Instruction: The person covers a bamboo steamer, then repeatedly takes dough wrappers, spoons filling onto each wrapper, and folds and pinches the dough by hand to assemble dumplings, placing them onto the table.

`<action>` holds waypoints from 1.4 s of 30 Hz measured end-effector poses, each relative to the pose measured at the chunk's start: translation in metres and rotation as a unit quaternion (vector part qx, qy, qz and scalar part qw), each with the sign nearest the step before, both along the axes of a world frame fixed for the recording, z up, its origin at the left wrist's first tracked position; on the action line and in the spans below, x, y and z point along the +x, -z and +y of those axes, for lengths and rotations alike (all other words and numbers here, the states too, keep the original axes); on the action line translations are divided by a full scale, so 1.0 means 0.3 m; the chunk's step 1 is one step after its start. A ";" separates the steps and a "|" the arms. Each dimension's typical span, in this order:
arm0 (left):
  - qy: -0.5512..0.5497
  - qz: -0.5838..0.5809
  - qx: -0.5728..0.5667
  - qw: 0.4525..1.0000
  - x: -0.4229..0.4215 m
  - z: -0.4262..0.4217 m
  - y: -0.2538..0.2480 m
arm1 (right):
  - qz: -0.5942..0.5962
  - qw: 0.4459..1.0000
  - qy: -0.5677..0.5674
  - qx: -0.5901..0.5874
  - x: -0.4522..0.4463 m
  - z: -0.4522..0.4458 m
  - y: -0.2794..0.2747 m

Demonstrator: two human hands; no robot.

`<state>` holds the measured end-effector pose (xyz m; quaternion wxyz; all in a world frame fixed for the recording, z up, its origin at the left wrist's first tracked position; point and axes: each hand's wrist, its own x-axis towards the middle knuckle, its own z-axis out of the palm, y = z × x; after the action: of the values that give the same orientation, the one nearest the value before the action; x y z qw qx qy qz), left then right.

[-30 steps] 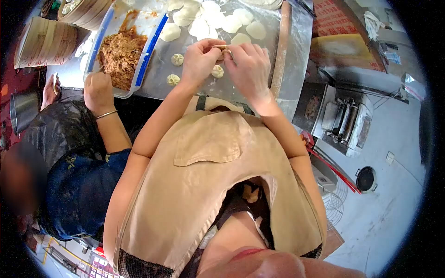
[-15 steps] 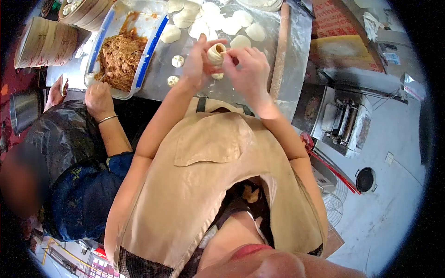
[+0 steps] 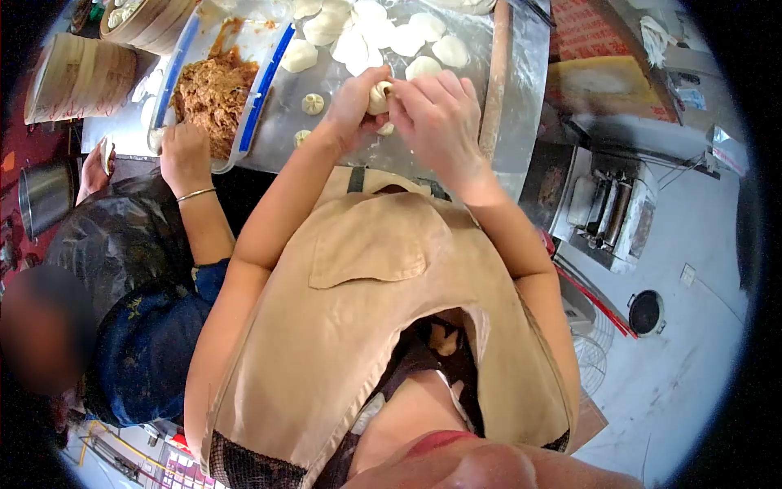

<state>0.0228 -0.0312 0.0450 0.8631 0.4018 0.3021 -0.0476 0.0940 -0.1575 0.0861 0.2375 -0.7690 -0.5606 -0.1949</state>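
A pleated dumpling [image 3: 380,97] with a small opening at its top is between my hands above the table. My left hand [image 3: 352,104] cups it from the left with curled fingers. The fingertips of my right hand [image 3: 436,114] pinch its edge on the right. Small finished dumplings [image 3: 312,103] lie on the metal table to the left, and another is partly hidden beneath my hands. Flat round dough wrappers [image 3: 450,51] are spread out beyond my hands.
A tub of meat filling [image 3: 213,96] stands at the left, near a co-worker's hand [image 3: 186,156]. Bamboo steamers [image 3: 80,77] are farther left. A rolling pin [image 3: 495,81] lies to the right of my right hand. A machine with rollers [image 3: 611,208] is beyond the table.
My left hand, more spread half a second ago, has curled around the dumpling. The dumpling's opening looks smaller. The co-worker's hand has moved slightly right and up.
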 end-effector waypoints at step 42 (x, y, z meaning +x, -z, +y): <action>0.075 0.008 0.077 0.994 -0.007 -0.007 -0.011 | 0.059 0.983 -0.147 -0.097 0.032 0.013 -0.098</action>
<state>0.0207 -0.0335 0.0484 0.8214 0.4878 0.2809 -0.0919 0.1037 -0.1535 0.1153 0.2205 -0.7077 -0.6688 -0.0569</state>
